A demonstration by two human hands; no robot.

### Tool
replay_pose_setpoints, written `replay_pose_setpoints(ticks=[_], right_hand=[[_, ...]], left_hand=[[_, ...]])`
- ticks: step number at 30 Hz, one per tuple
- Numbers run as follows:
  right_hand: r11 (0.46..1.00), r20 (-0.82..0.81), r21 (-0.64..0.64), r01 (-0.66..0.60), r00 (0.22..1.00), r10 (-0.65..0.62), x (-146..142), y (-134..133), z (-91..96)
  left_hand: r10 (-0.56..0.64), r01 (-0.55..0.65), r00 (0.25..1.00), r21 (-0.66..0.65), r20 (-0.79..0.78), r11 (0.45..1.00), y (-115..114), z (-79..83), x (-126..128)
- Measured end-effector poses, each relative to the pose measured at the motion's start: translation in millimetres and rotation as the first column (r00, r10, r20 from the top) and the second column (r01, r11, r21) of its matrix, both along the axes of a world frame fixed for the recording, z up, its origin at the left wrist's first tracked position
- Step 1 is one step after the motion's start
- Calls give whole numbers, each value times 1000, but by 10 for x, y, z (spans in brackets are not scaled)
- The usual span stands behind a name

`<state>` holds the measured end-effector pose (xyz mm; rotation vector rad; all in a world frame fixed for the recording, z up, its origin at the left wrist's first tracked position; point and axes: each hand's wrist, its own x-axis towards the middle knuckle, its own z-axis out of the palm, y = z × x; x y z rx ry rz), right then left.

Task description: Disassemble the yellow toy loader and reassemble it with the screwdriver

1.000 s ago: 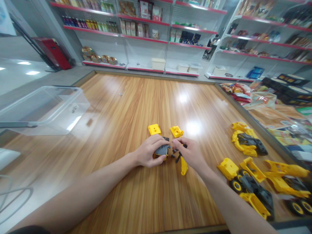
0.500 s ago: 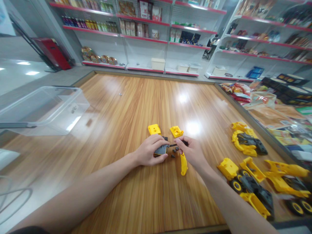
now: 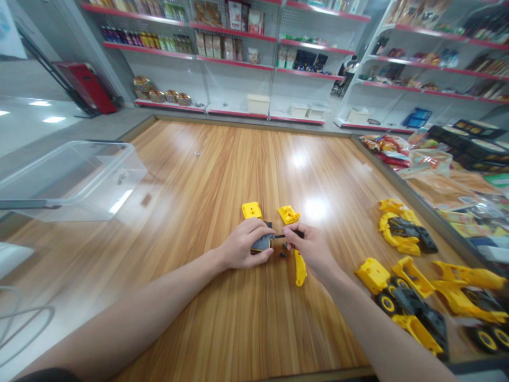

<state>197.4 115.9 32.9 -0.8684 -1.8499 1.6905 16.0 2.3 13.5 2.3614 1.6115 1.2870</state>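
My left hand [image 3: 248, 244] is closed around a dark grey toy chassis [image 3: 261, 243] with a yellow edge, holding it against the table. Pinched in my right hand [image 3: 308, 244] is a small screwdriver [image 3: 279, 236], its dark shaft pointing left and its tip at the chassis's right end. Whether the tip sits in a screw is too small to tell. Just beyond my hands lie a yellow block with holes [image 3: 252, 210] and a yellow bracket piece [image 3: 288, 214]. A curved yellow arm piece [image 3: 300, 269] and small dark bits [image 3: 282, 254] rest below the screwdriver.
More yellow and black toy vehicle parts [image 3: 413, 302] spread over the right side of the wooden table [image 3: 191, 212], with a yellow-black assembly [image 3: 405, 228] behind them. A clear plastic bin [image 3: 79, 180] stands at the left. Packaged goods [image 3: 429, 159] lie past the right edge.
My right hand has shifted slightly on the screwdriver, and more of its dark handle shows. The left hand and chassis have hardly moved.
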Motion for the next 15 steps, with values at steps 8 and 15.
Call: replay_pose_setpoints(ticks=[8,15], right_hand=[[994,6,111,9,1000,-10,11,-14,86],[999,-9,32,0,1000,1,-14,-77,101]], left_hand=[[17,-17,1000,-9,7,1000,14,-13,-3],[11,-11,1000,10,19,1000,18,-43,-6]])
